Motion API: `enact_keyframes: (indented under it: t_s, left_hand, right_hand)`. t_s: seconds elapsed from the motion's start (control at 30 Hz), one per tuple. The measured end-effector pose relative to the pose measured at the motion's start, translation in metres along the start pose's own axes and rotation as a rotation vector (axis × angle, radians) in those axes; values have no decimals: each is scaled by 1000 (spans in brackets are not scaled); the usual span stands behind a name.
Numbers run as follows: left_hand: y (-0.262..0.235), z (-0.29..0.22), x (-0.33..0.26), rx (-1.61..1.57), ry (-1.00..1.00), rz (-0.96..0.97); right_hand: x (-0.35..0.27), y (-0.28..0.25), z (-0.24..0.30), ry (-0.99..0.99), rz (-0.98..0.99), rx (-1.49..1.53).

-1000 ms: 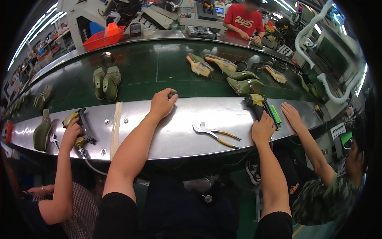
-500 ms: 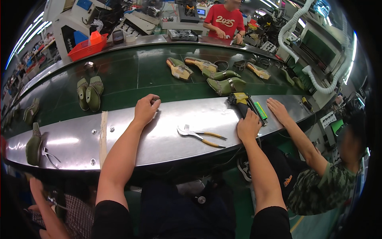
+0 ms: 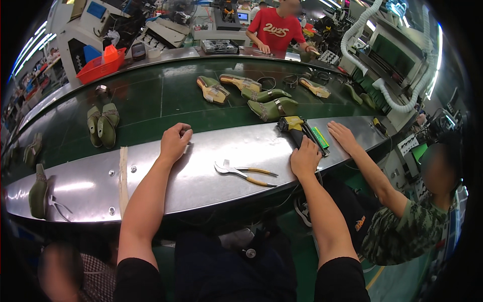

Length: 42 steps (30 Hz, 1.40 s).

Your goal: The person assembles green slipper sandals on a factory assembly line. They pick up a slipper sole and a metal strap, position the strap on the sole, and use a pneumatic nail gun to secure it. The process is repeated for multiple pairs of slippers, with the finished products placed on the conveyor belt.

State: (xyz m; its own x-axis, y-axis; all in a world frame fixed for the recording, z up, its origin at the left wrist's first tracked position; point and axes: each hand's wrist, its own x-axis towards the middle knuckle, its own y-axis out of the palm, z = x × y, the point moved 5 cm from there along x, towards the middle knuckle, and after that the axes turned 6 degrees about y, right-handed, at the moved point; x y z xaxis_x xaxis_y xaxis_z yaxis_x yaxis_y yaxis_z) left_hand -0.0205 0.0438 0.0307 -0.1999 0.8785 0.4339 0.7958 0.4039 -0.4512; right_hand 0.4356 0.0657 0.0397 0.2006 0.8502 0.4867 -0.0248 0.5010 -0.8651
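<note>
My right hand (image 3: 306, 157) is wrapped round the black handle of a black and yellow staple gun (image 3: 293, 126), which lies on the metal ledge (image 3: 201, 191). A bright green strip (image 3: 320, 137) shows along the tool's right side. Over the ledge's far edge, my left hand (image 3: 176, 143) has its fingers curled in, with nothing visible in them. Between my hands lies a pair of pincers (image 3: 246, 172) with yellow-brown handles, its jaws pointing left. Neither hand touches it.
Green shoes on lasts (image 3: 274, 108) stand beyond the ledge on the green belt (image 3: 171, 95), with another pair (image 3: 103, 126) farther left. One shoe (image 3: 37, 194) and pincers (image 3: 58, 207) sit at the ledge's left end. A co-worker's hand (image 3: 342, 136) rests right of the staple gun.
The whole view has shifted slightly, so the bench things appear farther left. My hands keep their places and grip. Across the belt, the person in red has moved their hands apart.
</note>
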Motion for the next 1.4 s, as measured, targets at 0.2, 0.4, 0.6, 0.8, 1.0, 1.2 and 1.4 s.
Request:
enact_keyframes:
  t_s: [0.2, 0.4, 0.6, 0.8, 1.0, 1.2, 1.4]
  left_hand:
    - [-1, 1, 0, 16, 29, -13]
    - [-1, 3, 1, 13, 21, -13]
    - [0, 6, 1, -8, -13, -2]
    - [0, 4, 1, 10, 46, -6]
    - [1, 6, 1, -10, -10, 12]
    - [1, 8, 1, 11, -15, 2]
    - [-2, -1, -2, 53, -9, -5]
  right_hand:
    - [-1, -3, 2, -3, 6, -7]
    - [0, -3, 2, 4, 13, -13]
    - [-1, -4, 4, 15, 37, -8]
    - [-2, -5, 4, 23, 44, 2]
    - [-1, -5, 4, 14, 42, -4]
    - [1, 2, 2, 11, 51, -25]
    - [2, 4, 1, 20, 56, -54]
